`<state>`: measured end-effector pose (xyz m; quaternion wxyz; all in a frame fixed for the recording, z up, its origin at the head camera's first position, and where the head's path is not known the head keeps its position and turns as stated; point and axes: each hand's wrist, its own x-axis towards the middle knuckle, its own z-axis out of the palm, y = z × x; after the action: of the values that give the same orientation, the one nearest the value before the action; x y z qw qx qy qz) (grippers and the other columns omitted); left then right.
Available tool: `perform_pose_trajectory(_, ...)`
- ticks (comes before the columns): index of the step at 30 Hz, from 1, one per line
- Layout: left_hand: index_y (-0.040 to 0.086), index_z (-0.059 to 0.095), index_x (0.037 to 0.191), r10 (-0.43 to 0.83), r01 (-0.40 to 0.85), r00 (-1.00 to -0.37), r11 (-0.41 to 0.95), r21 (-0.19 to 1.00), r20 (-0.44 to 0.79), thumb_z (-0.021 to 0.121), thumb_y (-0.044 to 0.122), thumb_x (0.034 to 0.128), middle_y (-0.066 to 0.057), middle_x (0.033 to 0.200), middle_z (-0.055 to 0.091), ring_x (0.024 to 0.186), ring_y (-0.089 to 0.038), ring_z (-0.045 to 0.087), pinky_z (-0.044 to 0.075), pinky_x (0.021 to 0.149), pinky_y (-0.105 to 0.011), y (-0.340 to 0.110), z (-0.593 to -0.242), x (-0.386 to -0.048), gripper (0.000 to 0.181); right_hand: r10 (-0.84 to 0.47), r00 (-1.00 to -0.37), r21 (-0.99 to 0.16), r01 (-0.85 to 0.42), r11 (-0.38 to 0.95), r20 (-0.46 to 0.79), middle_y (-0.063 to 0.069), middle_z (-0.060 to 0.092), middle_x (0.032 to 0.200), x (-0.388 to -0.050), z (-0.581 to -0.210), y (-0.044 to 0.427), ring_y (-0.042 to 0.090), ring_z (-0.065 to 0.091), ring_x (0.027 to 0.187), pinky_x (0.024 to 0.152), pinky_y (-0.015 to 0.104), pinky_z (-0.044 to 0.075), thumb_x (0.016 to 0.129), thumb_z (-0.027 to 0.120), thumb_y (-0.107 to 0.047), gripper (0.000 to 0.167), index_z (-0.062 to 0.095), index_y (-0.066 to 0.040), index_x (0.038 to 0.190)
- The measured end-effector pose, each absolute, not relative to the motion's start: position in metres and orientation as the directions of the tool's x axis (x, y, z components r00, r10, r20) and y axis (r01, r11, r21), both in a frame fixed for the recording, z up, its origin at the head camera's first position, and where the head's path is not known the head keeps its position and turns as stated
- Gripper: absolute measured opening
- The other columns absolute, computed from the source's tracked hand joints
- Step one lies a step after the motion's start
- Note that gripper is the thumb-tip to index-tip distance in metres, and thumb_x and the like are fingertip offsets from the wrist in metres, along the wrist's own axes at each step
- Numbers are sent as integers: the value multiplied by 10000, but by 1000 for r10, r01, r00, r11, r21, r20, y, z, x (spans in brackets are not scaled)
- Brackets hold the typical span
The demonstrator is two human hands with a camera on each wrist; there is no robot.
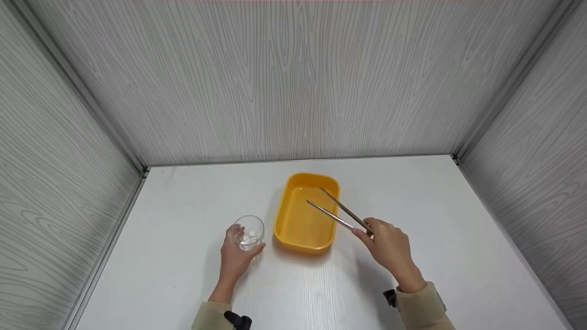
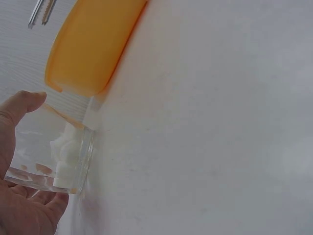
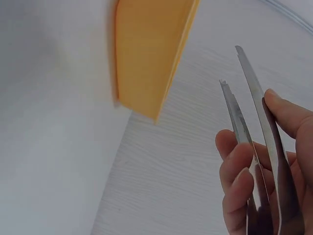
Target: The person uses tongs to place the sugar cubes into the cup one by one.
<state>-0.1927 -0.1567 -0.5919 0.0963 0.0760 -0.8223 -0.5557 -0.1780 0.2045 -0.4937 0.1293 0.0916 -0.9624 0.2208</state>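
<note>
My left hand (image 1: 236, 256) grips a clear glass (image 1: 253, 223) from its left and near sides, thumb and fingers curled round the wall. Several white cube-like pieces (image 2: 68, 154) lie at the bottom of the glass. My right hand (image 1: 389, 245) holds metal tweezers (image 1: 330, 214) between thumb and fingers. Their two tips are spread apart, with nothing between them. In the head view they reach over the yellow tray (image 1: 300, 231), which shows no contents. Serrated tips (image 3: 230, 93) show in the right wrist view.
The tray stands on a white tabletop (image 1: 183, 201), right of the glass. Grey wood-grain panels (image 1: 293, 82) enclose the table at the back and on both sides. Beige sleeves (image 1: 422, 305) cover the forearms.
</note>
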Motion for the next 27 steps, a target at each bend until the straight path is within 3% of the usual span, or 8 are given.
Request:
perform_pose_trajectory(11,-27,343,1423,-230,-16,-970,382,924,78,872,150,716,-236,1417,472,1315,-374,460,381,1093,-442,-157,-592,-192,901,32,-955,-448,-110,887,296,48,655,764,-176,-516,238,202,578,587,465,385,464,883,738,-341,362,682,-12,1024)
perform_pose_trajectory(22,-33,348,1405,-225,6,-970,359,933,93,879,143,711,-239,1400,479,1319,-385,450,378,1094,-450,-158,-593,-192,892,141,-979,-493,51,869,148,59,609,701,-176,-538,268,205,530,541,441,372,435,944,649,-386,465,645,52,1101)
perform_pose_trajectory(27,-38,344,1402,-220,8,-971,366,931,95,880,153,714,-247,1403,473,1322,-388,445,374,1098,-446,-158,-592,-192,893,128,-988,-468,74,880,86,85,638,778,-177,-547,274,215,552,600,482,386,461,928,670,-387,455,663,45,1070)
